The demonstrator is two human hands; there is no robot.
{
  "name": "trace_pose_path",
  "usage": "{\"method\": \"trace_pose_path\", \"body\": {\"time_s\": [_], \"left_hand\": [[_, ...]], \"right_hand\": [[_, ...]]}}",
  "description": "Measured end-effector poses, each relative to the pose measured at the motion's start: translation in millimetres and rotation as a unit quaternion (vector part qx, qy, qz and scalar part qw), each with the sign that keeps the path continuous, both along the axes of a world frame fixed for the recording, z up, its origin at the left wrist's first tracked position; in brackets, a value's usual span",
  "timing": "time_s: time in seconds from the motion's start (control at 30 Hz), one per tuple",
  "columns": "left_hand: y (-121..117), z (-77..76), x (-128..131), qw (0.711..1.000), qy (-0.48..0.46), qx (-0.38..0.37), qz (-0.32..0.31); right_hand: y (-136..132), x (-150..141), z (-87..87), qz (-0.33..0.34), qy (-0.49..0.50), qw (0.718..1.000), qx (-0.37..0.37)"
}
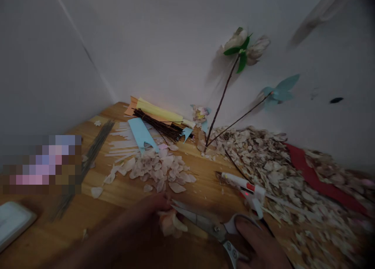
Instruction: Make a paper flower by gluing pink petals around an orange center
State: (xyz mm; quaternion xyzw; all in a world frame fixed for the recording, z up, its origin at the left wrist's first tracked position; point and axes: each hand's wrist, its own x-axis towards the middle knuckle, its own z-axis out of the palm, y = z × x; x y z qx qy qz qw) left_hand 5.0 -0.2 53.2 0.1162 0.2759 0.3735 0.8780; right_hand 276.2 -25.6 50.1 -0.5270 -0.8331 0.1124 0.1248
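Note:
In my left hand [156, 204], pinched between the fingers near the bottom middle, is a small pale peach flower [170, 224] with its petals hanging down. My right hand [259, 241] grips the handles of a pair of scissors [209, 224]. The blades point left, with their tips right beside my left fingertips and just above the flower. Dim light hides whether the tips touch anything. Just beyond both hands lies a pile of pale loose petals [159, 167]. A white glue gun [244, 187] with a red trigger part lies up from my right hand.
Dried petals [263, 163] heap along the right, crossed by a red strip [310, 175]. A stemmed flower [236, 42] and a blue paper one [278, 93] lean by the wall. Dark stems [159, 124], blue paper [142, 132] and grey wires [95, 152] lie left. A white object [14, 222] sits lower left.

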Motion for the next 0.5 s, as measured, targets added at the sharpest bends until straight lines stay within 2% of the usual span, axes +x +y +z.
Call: {"method": "trace_pose_path", "body": {"time_s": [0.2,0.33,0.5], "left_hand": [[0.7,-0.4,-1.3,0.998,0.052,-0.013,0.014],[1.8,0.2,-2.3,0.999,0.036,-0.027,0.012],[-0.9,4.3,-1.6,0.998,0.008,-0.054,0.036]], "right_hand": [[0.3,12.5,-10.2,0.001,0.01,1.0,0.017],[1.0,19.7,-16.7,-0.051,-0.009,0.999,0.01],[1.3,15.1,-13.9,-0.068,-0.016,0.998,-0.001]]}}
